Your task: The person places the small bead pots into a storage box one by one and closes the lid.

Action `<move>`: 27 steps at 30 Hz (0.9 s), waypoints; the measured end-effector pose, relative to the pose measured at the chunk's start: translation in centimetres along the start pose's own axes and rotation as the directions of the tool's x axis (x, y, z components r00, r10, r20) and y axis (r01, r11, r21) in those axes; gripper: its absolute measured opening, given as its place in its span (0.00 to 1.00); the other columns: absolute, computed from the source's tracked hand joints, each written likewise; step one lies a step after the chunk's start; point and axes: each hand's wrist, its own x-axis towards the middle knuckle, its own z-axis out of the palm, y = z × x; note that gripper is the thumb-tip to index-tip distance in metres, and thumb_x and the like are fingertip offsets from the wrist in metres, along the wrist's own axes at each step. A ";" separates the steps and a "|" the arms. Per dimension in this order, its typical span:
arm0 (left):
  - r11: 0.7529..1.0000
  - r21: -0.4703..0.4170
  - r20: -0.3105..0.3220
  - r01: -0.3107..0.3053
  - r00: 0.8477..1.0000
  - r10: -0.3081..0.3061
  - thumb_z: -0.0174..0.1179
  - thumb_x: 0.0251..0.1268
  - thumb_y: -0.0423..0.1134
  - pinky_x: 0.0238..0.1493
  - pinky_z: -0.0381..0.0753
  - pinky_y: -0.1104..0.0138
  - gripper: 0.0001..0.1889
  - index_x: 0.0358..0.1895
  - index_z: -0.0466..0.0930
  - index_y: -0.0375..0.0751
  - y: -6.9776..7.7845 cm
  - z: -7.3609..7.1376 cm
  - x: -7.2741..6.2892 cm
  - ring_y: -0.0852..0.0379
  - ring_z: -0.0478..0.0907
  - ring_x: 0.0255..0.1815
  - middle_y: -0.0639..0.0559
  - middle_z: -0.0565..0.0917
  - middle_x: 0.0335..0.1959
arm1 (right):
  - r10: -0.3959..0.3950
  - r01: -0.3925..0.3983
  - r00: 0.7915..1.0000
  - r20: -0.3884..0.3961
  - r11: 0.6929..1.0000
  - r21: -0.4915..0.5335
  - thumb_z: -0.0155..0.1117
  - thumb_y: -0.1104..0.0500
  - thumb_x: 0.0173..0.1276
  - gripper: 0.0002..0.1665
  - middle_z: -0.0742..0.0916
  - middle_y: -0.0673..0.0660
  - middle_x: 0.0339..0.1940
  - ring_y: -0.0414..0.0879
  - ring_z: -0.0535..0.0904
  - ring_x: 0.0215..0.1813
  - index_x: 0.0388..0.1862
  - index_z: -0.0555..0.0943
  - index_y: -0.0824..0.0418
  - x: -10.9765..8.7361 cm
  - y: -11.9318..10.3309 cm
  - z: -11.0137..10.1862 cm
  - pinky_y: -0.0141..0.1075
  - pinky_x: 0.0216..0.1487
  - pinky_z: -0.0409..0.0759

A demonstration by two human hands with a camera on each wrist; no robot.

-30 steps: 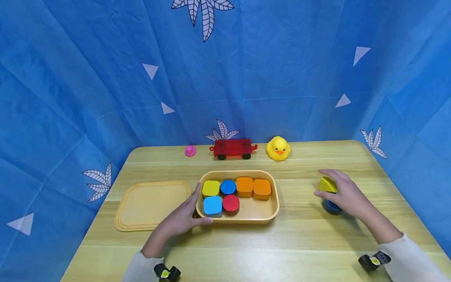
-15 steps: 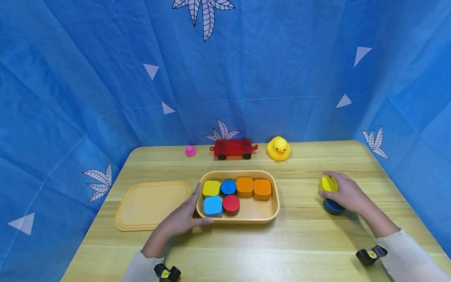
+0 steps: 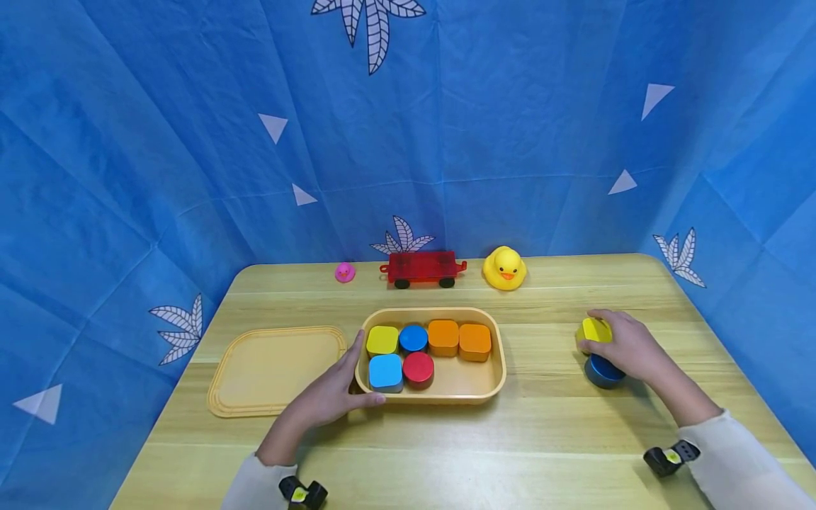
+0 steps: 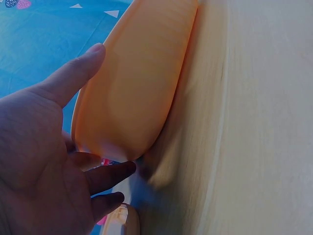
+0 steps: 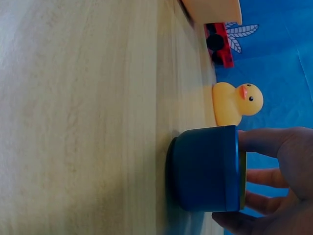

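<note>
My left hand [image 3: 325,397] holds the left end of a tan plastic box [image 3: 472,393], its thumb along the front wall and its fingers at the end wall. In the left wrist view the thumb tip reaches the rim of the box. Far to the right, my right hand [image 3: 631,347] grips a yellow rounded-square block [image 3: 593,331] between thumb and fingers. A round dark blue piece [image 3: 603,371] stands on the table just in front of it. In the right wrist view, that blue piece [image 5: 203,169] hides most of the yellow one.
Yellow, blue, orange, light blue [image 3: 385,372] and red [image 3: 418,370] blocks sit in the box. A flat tan lid [image 3: 274,372] lies to its left. Along the back stand a small pink duck [image 3: 345,273], a red wagon [image 3: 422,268] and a yellow duck [image 3: 504,269].
My right hand has shifted slightly right and closed in on the yellow block, which now shows its top more level. My left hand and the box have stayed put.
</note>
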 end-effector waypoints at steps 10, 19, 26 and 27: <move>1.000 0.007 -0.001 -0.008 1.000 0.008 0.71 0.59 0.64 0.78 0.58 0.42 0.66 0.85 0.26 0.56 -0.1 0.0 0.0 0.39 0.46 0.85 0.47 0.42 0.87 | -0.062 0.061 0.997 -0.042 0.998 -0.016 0.72 0.52 0.70 0.40 0.74 0.82 0.66 0.79 0.69 0.65 0.70 0.71 0.76 0.1 -1.2 -0.6 0.71 0.62 0.71; 1.000 0.007 -0.004 0.006 1.000 -0.006 0.71 0.58 0.65 0.78 0.58 0.42 0.66 0.85 0.27 0.57 0.0 0.0 0.0 0.40 0.46 0.85 0.47 0.42 0.87 | -0.118 0.120 0.989 -0.088 0.993 0.015 0.73 0.54 0.69 0.39 0.76 0.77 0.66 0.75 0.72 0.65 0.71 0.72 0.73 -0.5 -4.6 -0.3 0.70 0.62 0.73; 1.000 -0.006 -0.005 0.010 1.000 -0.010 0.72 0.58 0.64 0.78 0.58 0.42 0.66 0.85 0.27 0.56 0.1 0.0 0.0 0.39 0.46 0.85 0.47 0.43 0.87 | -0.176 0.182 0.976 -0.126 0.983 0.038 0.76 0.51 0.67 0.40 0.79 0.72 0.64 0.69 0.75 0.63 0.72 0.75 0.68 -1.2 -7.4 0.0 0.65 0.61 0.76; 1.000 -0.006 -0.006 0.011 1.000 -0.011 0.72 0.58 0.64 0.78 0.58 0.42 0.66 0.85 0.27 0.56 0.1 0.0 0.0 0.39 0.46 0.85 0.47 0.43 0.87 | -0.184 0.191 0.974 -0.128 0.980 0.046 0.77 0.50 0.66 0.41 0.79 0.71 0.64 0.69 0.75 0.64 0.72 0.75 0.67 -1.3 -7.9 0.1 0.66 0.62 0.75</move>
